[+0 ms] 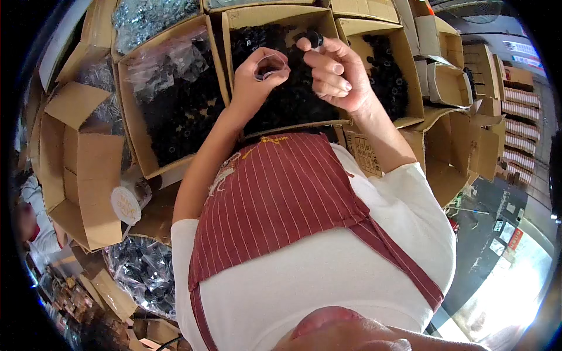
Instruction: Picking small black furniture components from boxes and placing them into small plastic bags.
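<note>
My left hand is closed around a small transparent plastic bag, whose mouth is spread into a round opening facing up. To its right, my right hand pinches a small round black part between thumb and forefinger, its other fingers curled in. The part is apart from the bag. Both hands are over a middle cardboard box that holds many small black pieces. What the bag contains is hard to make out.
A box on the left holds black pieces and a plastic bag. Black rings lie in the right box. Filled transparent bags are at the back. A lidded cup and a large bag of black parts stand lower left.
</note>
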`<state>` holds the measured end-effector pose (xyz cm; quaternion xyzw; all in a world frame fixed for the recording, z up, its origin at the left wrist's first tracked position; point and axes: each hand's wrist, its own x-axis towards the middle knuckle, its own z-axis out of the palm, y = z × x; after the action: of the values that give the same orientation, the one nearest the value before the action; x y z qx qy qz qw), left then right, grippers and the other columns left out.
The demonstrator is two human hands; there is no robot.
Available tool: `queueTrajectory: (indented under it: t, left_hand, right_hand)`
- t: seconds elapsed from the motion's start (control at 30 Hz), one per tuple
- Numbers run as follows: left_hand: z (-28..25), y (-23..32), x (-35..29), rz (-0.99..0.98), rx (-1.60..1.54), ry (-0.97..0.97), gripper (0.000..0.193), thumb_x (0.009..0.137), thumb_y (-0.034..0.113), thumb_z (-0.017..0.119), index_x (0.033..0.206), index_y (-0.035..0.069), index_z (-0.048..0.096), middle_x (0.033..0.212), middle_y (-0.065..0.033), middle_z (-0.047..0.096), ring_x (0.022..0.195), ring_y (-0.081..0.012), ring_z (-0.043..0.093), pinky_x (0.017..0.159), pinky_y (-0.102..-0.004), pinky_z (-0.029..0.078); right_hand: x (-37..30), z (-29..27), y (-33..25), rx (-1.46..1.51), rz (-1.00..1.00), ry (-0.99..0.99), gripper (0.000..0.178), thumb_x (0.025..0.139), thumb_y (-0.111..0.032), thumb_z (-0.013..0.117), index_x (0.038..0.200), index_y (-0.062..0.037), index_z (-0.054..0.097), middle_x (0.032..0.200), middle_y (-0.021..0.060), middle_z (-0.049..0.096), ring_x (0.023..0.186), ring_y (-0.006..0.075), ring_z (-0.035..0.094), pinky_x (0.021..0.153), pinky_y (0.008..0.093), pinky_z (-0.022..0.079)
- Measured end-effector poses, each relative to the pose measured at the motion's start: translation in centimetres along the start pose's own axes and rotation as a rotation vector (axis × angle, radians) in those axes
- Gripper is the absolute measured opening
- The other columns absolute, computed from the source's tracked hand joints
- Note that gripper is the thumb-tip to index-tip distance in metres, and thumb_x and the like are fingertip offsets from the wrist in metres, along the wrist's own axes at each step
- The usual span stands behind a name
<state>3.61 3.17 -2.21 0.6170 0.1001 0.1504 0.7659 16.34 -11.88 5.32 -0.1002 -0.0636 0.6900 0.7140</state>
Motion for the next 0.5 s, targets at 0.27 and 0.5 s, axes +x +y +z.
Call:
queueTrajectory:
  t: [0.27,0.5]
  left_hand:
    - [0.0,0.1,0.0,0.045,0.046,0.015,0.023,0.082,0.003,0.073,0.103,0.002,0.063,0.094,-0.0028,0.066,0.090,-0.0106,0.063,0.083,-0.0263,0.050]
    - [-0.3,0.1,-0.4,0.097,0.098,-0.045,0.033,0.083,0.009,0.076,0.112,0.005,0.061,0.100,-0.0014,0.064,0.101,-0.0128,0.060,0.094,-0.0294,0.046]
  right_hand:
    - [0.5,0.4,1.8,0.266,0.025,-0.167,0.031,0.105,-0.026,0.041,0.116,0.0017,0.051,0.060,0.0008,0.043,0.035,0.0104,0.033,0.032,0.0244,0.027]
    - [-0.1,1.9,2.1,-1.343,-0.384,0.347,0.023,0.097,-0.015,0.065,0.117,-0.0037,0.069,0.074,-0.0015,0.061,0.059,0.0027,0.047,0.051,0.0202,0.036]
